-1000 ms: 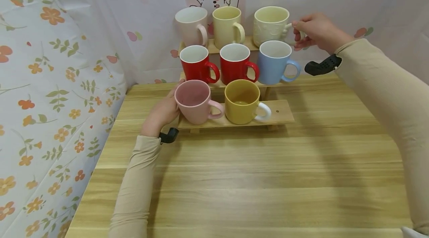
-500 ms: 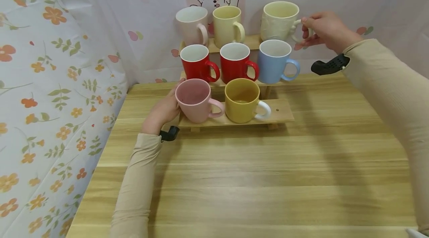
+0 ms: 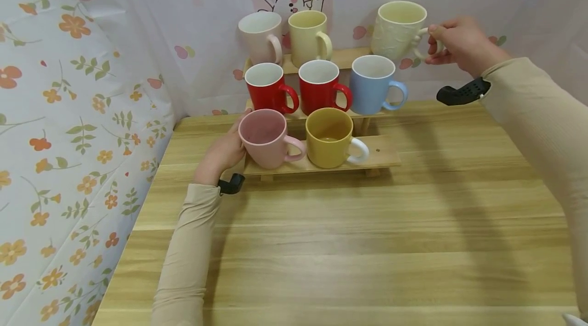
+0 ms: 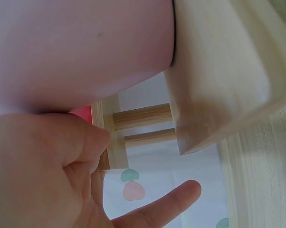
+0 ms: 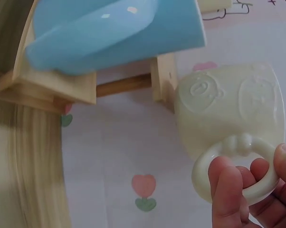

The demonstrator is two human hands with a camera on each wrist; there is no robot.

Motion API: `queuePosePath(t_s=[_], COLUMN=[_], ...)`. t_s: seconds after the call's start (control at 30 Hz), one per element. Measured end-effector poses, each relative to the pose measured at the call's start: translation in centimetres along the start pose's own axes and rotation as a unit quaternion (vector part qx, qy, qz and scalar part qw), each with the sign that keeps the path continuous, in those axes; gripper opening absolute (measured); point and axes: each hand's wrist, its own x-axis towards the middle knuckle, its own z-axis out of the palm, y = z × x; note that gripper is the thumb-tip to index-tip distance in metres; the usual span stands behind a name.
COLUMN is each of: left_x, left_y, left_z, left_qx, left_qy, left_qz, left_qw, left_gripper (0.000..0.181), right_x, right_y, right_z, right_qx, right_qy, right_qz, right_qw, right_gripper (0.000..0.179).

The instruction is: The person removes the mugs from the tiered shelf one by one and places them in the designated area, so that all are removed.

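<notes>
My right hand (image 3: 466,43) holds a pale cream mug (image 3: 397,30) by its ring-shaped handle (image 5: 200,178). Fingers pass through the handle, and raised bear-like figures show on the mug's wall. It hangs upright at the right end of the top tier of a wooden mug rack (image 3: 351,58), above and right of a light blue mug (image 3: 373,86). My left hand (image 3: 222,155) grips the left end of the rack's middle board, beside a pink mug (image 3: 264,140); one finger stretches out straight in the left wrist view. Its grip is partly hidden by that mug.
A mustard mug (image 3: 328,140) with a white handle shares the bottom tier. Two red mugs (image 3: 268,89) stand on the middle tier. Up top are a pale pink mug (image 3: 261,38) and a yellow mug (image 3: 308,38). Behind hangs a patterned cloth (image 3: 193,4); the wooden table (image 3: 349,244) extends in front.
My right hand has lifted the cream mug and carried it right, towards the end of the top tier. My left hand stays at the rack's left side.
</notes>
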Motion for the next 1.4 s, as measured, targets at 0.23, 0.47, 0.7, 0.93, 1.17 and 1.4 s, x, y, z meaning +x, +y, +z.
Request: queuePosePath(t_s=[0.23,0.47,0.7,0.93,1.17,1.4], left_x=[0.0,0.0,-0.1,-0.1,-0.1,-0.1], left_y=[0.0,0.1,0.3,0.5,0.5,0.3], left_z=[0.0,0.0,-0.2,-0.3,-0.3,-0.2], left_qx=[-0.003,-0.004,-0.005,-0.014,-0.015,-0.007], left_qy=[0.005,0.01,0.002,0.003,0.0,0.003], left_qz=[0.006,0.012,-0.001,0.001,-0.003,-0.003], left_qw=[1.0,0.9999,1.0,0.9999,0.9999,1.0], left_gripper=[0.057,0.056,0.057,0.057,0.057,0.057], right_x=[0.0,-0.1,-0.1,0.0,0.3,0.3], right_y=[0.8,2.1,3.7,5.5,7.1,9.2], right_z=[-0.7,-1.4,-1.8,-1.1,-0.1,1.3], right_qx=[0.009,0.005,0.007,0.045,0.041,0.047], right_qy=[0.02,0.022,0.008,0.003,0.005,0.011], right_qz=[-0.001,-0.002,0.007,-0.012,-0.01,-0.022], right_qw=[0.9998,0.9998,0.9999,0.9989,0.9991,0.9986], right_gripper=[0.032,0.033,0.033,0.033,0.033,0.033])
